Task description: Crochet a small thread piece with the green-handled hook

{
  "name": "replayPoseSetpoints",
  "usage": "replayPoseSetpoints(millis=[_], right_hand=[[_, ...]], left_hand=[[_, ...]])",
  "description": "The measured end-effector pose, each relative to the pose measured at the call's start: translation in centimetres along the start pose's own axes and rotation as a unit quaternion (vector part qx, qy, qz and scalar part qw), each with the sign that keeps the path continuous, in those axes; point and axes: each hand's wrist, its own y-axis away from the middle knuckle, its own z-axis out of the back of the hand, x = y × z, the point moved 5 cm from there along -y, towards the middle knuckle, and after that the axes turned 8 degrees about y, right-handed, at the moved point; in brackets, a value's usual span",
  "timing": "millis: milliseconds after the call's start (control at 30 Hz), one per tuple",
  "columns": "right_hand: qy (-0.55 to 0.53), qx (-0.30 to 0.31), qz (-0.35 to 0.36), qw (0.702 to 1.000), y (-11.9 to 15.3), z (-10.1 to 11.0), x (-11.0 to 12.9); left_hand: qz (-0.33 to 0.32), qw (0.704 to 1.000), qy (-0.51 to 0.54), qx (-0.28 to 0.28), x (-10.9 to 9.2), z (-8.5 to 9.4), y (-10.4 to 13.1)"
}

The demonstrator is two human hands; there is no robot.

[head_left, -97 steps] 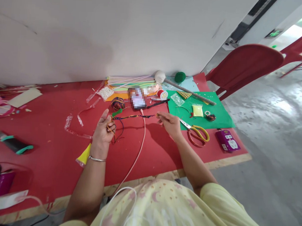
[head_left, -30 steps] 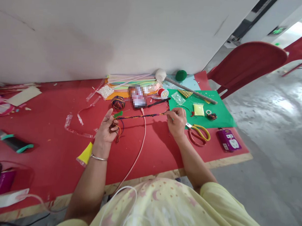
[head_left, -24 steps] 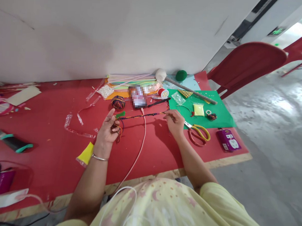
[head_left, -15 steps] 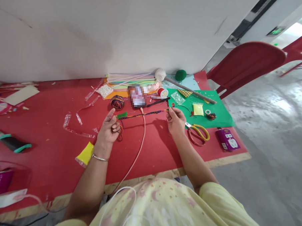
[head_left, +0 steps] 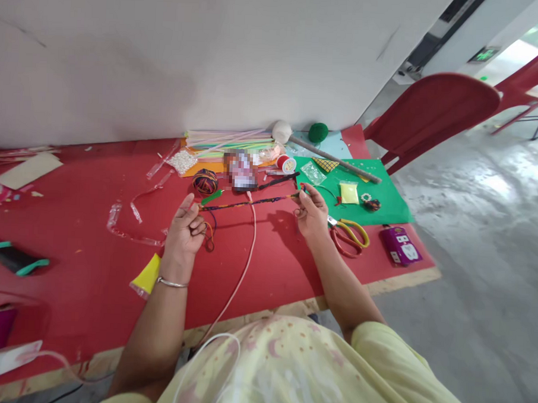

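A thin multicoloured braided cord [head_left: 251, 201] is stretched taut above the red tabletop, between my two hands. My left hand [head_left: 186, 226] pinches its left end, and loose thread tails dangle beside those fingers. My right hand [head_left: 312, 210] grips the opposite end between thumb and fingers. Just behind the cord's left part is a small green strip [head_left: 213, 197]. A ball of multicoloured yarn [head_left: 205, 181] lies beyond my left hand. Scissors with yellow and red handles [head_left: 348, 236] rest to the right of my right hand.
A phone with a blurred screen [head_left: 240, 172] lies behind the cord, its pink cable [head_left: 251, 248] running toward me. Further back are a pearl bead bag [head_left: 182, 161], a red thread spool [head_left: 286, 163] and a grey stick [head_left: 337, 159]. A purple box [head_left: 399, 245] sits near the right edge.
The green strip now sits at a steeper tilt near the cord's left end. Both hands keep the cord stretched, and the whole view has shifted slightly.
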Motion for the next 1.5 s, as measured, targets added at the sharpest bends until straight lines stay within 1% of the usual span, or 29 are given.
replayPoseSetpoints(millis=[133, 233, 267, 300, 367, 400, 433, 467, 500, 533, 567, 633, 700, 800, 933, 1033, 1100, 1133, 1167, 1267, 1300, 1433, 1500], right_hand=[[-0.002, 0.017, -0.004, 1.000, 0.1, -0.4, -0.2], [0.051, 0.020, 0.000, 0.998, 0.2, -0.5, -0.5], [0.090, 0.015, 0.019, 0.996, 0.3, -0.5, -0.3], [0.142, 0.005, 0.052, 0.989, 0.5, -0.5, 0.1], [0.255, 0.001, 0.145, 0.956, 1.5, -1.1, 1.3], [0.303, 0.026, 0.191, 0.933, 2.2, -1.9, 1.9], [0.338, 0.082, 0.222, 0.911, 2.9, -3.1, 2.2], [0.352, 0.172, 0.234, 0.890, 3.9, -4.6, 2.3], [0.351, 0.285, 0.229, 0.862, 5.0, -6.2, 2.2], [0.345, 0.371, 0.229, 0.831, 6.1, -7.6, 2.1], [0.328, 0.409, 0.250, 0.814, 6.9, -8.6, 2.5], [0.292, 0.443, 0.268, 0.804, 7.8, -10.4, 3.1], [0.264, 0.451, 0.269, 0.809, 7.9, -11.6, 3.6], [0.253, 0.439, 0.268, 0.819, 7.7, -12.8, 4.1], [0.262, 0.418, 0.323, 0.808, 8.2, -13.4, 4.7], [0.256, 0.369, 0.357, 0.819, 8.3, -13.1, 4.7], [0.250, 0.333, 0.371, 0.830, 8.2, -12.8, 4.7], [0.250, 0.325, 0.376, 0.831, 8.1, -12.7, 4.7], [0.253, 0.326, 0.382, 0.827, 8.1, -12.6, 4.7], [0.263, 0.361, 0.395, 0.803, 8.1, -12.9, 4.6], [0.263, 0.367, 0.397, 0.799, 8.1, -13.0, 4.6], [0.249, 0.331, 0.411, 0.812, 7.6, -13.1, 4.7], [0.258, 0.319, 0.421, 0.809, 7.4, -13.1, 4.4]], left_hand=[[0.004, 1.000, -0.009, -0.011, 0.3, -0.2, 0.2], [-0.002, 1.000, -0.021, -0.009, 0.2, -0.5, 0.5], [-0.006, 1.000, -0.029, -0.008, 0.2, -0.6, 0.5], [-0.010, 0.999, -0.041, -0.007, 0.3, -0.8, 0.7], [-0.015, 0.997, -0.070, -0.003, 0.6, -1.3, 1.0], [-0.013, 0.996, -0.086, 0.002, 0.8, -1.7, 1.2], [-0.012, 0.995, -0.099, 0.007, 1.1, -2.1, 1.5], [-0.009, 0.993, -0.114, 0.012, 1.4, -2.6, 1.8], [-0.005, 0.991, -0.130, 0.020, 1.7, -3.2, 2.2], [0.001, 0.989, -0.145, 0.031, 1.9, -3.7, 2.5], [0.011, 0.986, -0.159, 0.045, 2.0, -4.3, 2.9], [0.031, 0.979, -0.185, 0.074, 2.0, -5.3, 3.6], [0.039, 0.974, -0.202, 0.094, 1.6, -6.0, 4.0], [0.025, 0.970, -0.214, 0.110, 0.4, -6.3, 4.2], [0.022, 0.968, -0.223, 0.116, -0.7, -6.2, 4.1], [0.038, 0.970, -0.206, 0.124, -0.8, -6.4, 4.0], [0.039, 0.970, -0.203, 0.126, -0.7, -6.6, 3.9], [0.036, 0.970, -0.207, 0.126, -0.6, -6.7, 3.8], [0.034, 0.968, -0.213, 0.127, -0.5, -6.8, 3.7], [0.030, 0.964, -0.225, 0.139, -0.1, -7.1, 3.4], [0.030, 0.963, -0.225, 0.143, 0.0, -7.2, 3.3], [0.029, 0.964, -0.218, 0.148, 0.1, -7.4, 3.2], [0.022, 0.967, -0.209, 0.145, 0.1, -7.4, 3.1]])
